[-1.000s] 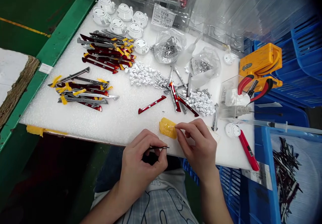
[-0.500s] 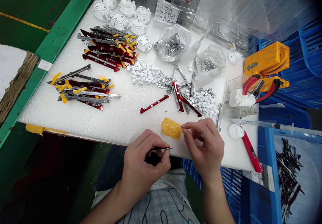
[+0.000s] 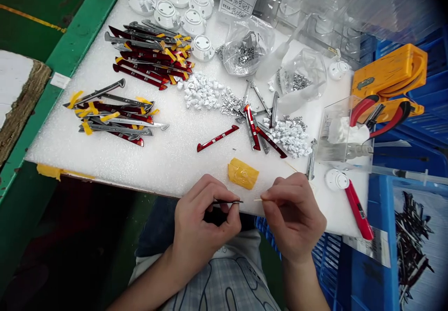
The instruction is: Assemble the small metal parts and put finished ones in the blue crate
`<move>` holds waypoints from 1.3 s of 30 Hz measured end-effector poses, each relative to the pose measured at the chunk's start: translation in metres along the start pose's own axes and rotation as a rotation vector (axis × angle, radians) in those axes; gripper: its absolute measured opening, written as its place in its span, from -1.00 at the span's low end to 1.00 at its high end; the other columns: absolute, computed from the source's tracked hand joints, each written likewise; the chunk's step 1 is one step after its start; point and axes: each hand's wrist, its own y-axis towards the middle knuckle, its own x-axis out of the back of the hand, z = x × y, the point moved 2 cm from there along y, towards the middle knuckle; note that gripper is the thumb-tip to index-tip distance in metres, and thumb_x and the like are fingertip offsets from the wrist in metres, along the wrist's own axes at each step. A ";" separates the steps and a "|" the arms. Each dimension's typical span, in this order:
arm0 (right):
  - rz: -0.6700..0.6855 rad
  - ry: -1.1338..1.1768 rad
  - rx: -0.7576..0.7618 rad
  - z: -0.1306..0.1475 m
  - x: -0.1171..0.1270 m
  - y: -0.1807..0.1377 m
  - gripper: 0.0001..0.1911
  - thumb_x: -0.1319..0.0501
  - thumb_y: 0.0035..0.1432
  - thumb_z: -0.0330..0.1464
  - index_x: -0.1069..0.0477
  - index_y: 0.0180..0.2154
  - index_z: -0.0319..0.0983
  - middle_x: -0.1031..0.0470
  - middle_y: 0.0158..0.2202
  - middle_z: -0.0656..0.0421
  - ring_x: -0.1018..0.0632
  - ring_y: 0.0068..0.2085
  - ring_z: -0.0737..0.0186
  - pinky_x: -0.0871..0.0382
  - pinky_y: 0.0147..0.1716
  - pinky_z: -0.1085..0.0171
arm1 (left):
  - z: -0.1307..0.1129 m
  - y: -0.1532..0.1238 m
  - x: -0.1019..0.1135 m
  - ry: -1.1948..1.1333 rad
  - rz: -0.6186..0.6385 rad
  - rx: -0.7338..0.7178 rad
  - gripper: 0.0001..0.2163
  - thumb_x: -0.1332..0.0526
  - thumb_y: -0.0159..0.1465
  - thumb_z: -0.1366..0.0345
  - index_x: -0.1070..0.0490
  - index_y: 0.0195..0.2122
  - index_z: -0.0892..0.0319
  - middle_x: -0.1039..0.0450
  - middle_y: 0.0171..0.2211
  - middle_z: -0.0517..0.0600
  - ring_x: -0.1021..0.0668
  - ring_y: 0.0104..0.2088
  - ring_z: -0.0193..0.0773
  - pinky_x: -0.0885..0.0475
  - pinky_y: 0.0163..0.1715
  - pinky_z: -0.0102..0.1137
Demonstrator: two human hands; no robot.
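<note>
At the front edge of the foam-covered table, my left hand (image 3: 203, 217) pinches a thin dark strip part (image 3: 235, 202), most of which the fingers hide. Facing it, my right hand (image 3: 296, 215) grips a thin pale toothpick (image 3: 258, 200) whose tip points left, a short gap away from the strip. A yellow tape patch (image 3: 243, 173) with a glossy clear smear on it lies just beyond both hands. Beyond that, a single red strip part (image 3: 217, 138) rests alone, left of a loose pile of red and silver strips (image 3: 252, 129).
Taped strips (image 3: 115, 120) lie in bundles at left. White small pieces (image 3: 205, 92) are heaped centrally, near clear bags (image 3: 245, 52) of metal bits. White pots (image 3: 168, 15) stand behind. At right are a clear box (image 3: 345, 152) with pliers, a red-handled knife (image 3: 359, 210) and blue crates (image 3: 371, 255).
My right hand has drawn the toothpick off the yellow patch, toward me and slightly right, bringing its tip opposite the strip. My left hand keeps its pinch. The whole view has shifted slightly.
</note>
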 end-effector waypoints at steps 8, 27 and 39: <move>0.062 -0.022 0.065 0.003 -0.004 0.003 -0.79 -0.34 0.37 -0.56 -0.59 -0.13 -0.12 -0.47 -0.35 0.25 -0.41 -0.37 0.25 -0.33 -0.48 0.22 | 0.003 -0.002 0.001 0.033 -0.003 -0.025 -0.81 -0.22 0.29 0.57 -0.49 -0.32 0.12 -0.49 -0.42 -0.19 -0.57 -0.46 -0.48 -0.47 -0.46 -0.66; 0.089 -0.043 0.067 0.005 -0.006 0.004 -0.76 -0.32 0.35 -0.59 -0.59 -0.13 -0.12 -0.48 -0.35 0.25 -0.40 -0.38 0.26 -0.33 -0.50 0.24 | 0.001 -0.001 0.000 0.035 0.003 -0.036 -0.82 -0.24 0.29 0.56 -0.48 -0.32 0.11 -0.50 -0.43 -0.18 -0.57 -0.48 -0.46 -0.48 -0.48 -0.64; 0.080 -0.017 0.056 0.004 -0.005 0.004 -0.76 -0.34 0.33 -0.59 -0.60 -0.13 -0.12 -0.48 -0.35 0.26 -0.38 -0.40 0.28 -0.29 -0.51 0.25 | 0.000 0.001 0.001 0.012 -0.005 0.000 -0.80 -0.24 0.28 0.58 -0.50 -0.33 0.10 -0.52 -0.43 -0.16 -0.59 -0.48 -0.41 -0.47 -0.53 -0.59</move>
